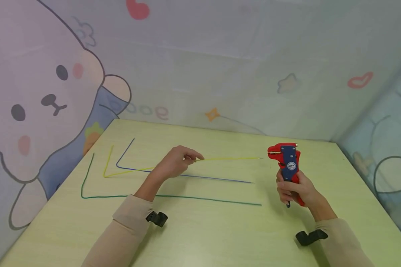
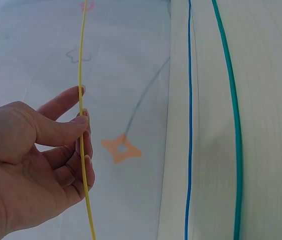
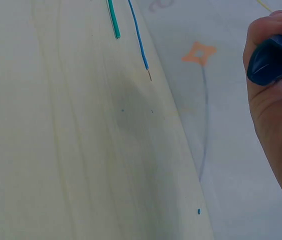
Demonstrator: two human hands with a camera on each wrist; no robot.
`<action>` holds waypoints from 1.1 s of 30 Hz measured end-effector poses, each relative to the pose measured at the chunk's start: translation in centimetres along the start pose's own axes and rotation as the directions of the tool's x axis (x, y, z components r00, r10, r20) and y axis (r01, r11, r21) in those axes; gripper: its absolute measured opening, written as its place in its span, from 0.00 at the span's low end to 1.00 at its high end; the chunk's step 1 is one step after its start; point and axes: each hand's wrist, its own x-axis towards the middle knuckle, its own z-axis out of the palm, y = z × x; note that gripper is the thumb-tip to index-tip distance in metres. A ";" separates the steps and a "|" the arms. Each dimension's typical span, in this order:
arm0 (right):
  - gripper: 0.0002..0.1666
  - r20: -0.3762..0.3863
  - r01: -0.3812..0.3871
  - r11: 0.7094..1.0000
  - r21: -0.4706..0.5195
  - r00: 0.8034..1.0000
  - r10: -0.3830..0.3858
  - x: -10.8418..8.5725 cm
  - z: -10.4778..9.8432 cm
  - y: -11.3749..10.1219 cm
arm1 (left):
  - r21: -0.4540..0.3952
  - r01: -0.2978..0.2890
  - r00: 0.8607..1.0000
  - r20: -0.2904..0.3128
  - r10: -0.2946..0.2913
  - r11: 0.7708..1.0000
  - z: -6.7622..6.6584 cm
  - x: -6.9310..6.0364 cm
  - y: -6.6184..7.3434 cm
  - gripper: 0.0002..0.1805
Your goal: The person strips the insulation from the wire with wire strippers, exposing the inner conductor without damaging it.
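My left hand (image 1: 175, 162) pinches a yellow wire (image 1: 232, 159) between thumb and fingers, seen closely as the yellow wire (image 2: 82, 65) in the left wrist view. A short bare tip shows at the wire's right end, just left of the wire stripper's jaws and apart from them. The bent far part of the yellow wire reaches back to the left. My right hand (image 1: 295, 189) grips the red and blue wire stripper (image 1: 290, 163) by its handles, head up. In the right wrist view only a dark blue handle end (image 3: 273, 60) of it appears.
A blue wire (image 1: 217, 178) with a bare tip and a green wire (image 1: 200, 198) lie on the table (image 1: 220, 237), both bent at the left. Small blue scraps, one a short piece (image 3: 199, 211), lie near the table's edge. A printed cloth (image 1: 200, 74) hangs behind.
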 end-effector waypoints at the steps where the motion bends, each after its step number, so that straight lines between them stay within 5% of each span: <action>1: 0.12 0.007 -0.004 1.000 0.004 1.000 0.004 0.0 0.0 -0.1 | 0.001 -0.002 1.000 0.001 0.002 1.000 0.0 0.0 0.0 0.19; 8: 0.15 0.000 -0.033 0.999 0.021 0.999 0.033 -0.1 -0.1 -0.2 | 0.010 0.012 1.000 0.017 -0.013 1.000 0.4 0.1 0.2 0.20; 16: 0.24 0.114 -0.044 0.973 0.229 0.993 0.018 0.0 -0.7 0.5 | 0.042 0.036 0.991 0.129 -0.041 0.998 1.5 0.2 -0.1 0.28; 33: 0.24 0.115 -0.062 0.966 0.250 0.993 0.034 -0.2 -0.7 0.6 | 0.169 0.046 0.973 0.215 -0.082 0.985 3.3 0.3 -1.5 0.32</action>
